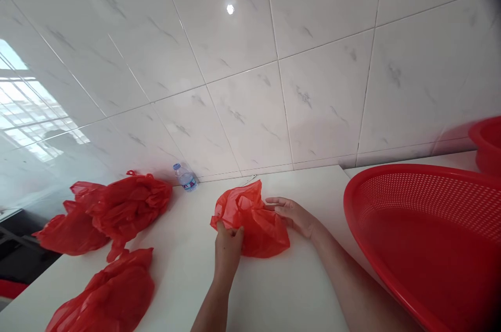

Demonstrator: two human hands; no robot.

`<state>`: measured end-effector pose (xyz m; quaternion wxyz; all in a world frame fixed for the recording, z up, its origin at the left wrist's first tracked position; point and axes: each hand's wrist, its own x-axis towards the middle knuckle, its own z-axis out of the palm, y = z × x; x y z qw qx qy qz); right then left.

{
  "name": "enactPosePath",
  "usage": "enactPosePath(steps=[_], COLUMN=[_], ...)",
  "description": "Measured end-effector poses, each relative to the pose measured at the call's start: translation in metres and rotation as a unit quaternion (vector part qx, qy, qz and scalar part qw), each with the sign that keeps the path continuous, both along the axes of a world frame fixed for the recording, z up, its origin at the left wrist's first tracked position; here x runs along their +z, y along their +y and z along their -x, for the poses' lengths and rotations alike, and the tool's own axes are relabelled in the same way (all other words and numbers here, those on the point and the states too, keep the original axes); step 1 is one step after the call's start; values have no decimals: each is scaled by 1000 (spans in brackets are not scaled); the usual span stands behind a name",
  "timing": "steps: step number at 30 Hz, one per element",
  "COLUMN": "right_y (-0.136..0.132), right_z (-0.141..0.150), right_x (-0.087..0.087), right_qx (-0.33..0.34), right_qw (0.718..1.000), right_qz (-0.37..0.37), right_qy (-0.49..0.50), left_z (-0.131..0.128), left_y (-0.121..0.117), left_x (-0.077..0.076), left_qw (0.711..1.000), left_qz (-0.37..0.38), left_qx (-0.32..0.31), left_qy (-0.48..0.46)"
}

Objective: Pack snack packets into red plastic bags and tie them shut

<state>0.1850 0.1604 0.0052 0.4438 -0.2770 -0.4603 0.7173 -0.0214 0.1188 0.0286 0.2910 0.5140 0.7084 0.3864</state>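
Pinching hand: left hand [228, 244], thumb and forefinger closed on the near left edge of the red plastic bag [261, 235].
Second hand: right hand [296, 215], at the bag's right side, upper fingers extended; whether the others clasp the film, I cannot tell.
Bag location: near the middle of the worktop [188, 264], between the two hands, short of the tiled wall [242, 113].
Bearing from the grip: the bag spreads rightward and away from the left pinch, toward the right hand.
Nearer hand: left, in firm contact; right close alongside.
Bag axis: crumpled, no firm long axis; the fuller part bulges to the right and nearer side.
Bag direction: a thin peak points toward the wall, a loose corner left; mouth not certain.
Left flank: more red bags [131, 204], well apart; bottle [186, 179] by the wall.
Right flank: red basket [395, 199], beyond the right forearm.
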Motion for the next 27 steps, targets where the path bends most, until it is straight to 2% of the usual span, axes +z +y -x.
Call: enactPosePath(steps=[3, 7, 10, 13, 16, 19, 23, 25, 27], right_y=[5, 10, 9, 6, 4, 5, 6, 5, 3], right_z=[1, -15, -31, -41, -41, -40, -42, -41, -34], right_x=[-5, -9, -10, -12, -15, -19, -23, -23, -19], right_qx=[-62, -170, -200, -199, -181, -174, -202, -175, -101], right_qw=[998, 979, 966, 968, 978, 981, 975, 981, 991], right_qz=[9, 18, -10, -31, -31, -29, -22, -24, -35], right_qy=[5, 111, 166, 149, 103, 82, 84, 82, 76], left_z=[-2, 0, 0, -5, -9, -11, -10, -10, -10], left_y=[-6, -9, -10, -12, -16, -19, -19, -19, -19], left_x=[1, 2, 0, -6, -16, -24, -31, -34, -35], left_qw=[1000, 1000, 998, 991, 978, 970, 962, 962, 966], left_qz=[12, 8, 14, 12, -20, -46, -62, -66, -66], left_qx=[-9, -8, -3, 10, 15, 6, -4, -18, -49], left_qy=[-7, -23, -64, -135, -206, -241, -265, -263, -247])
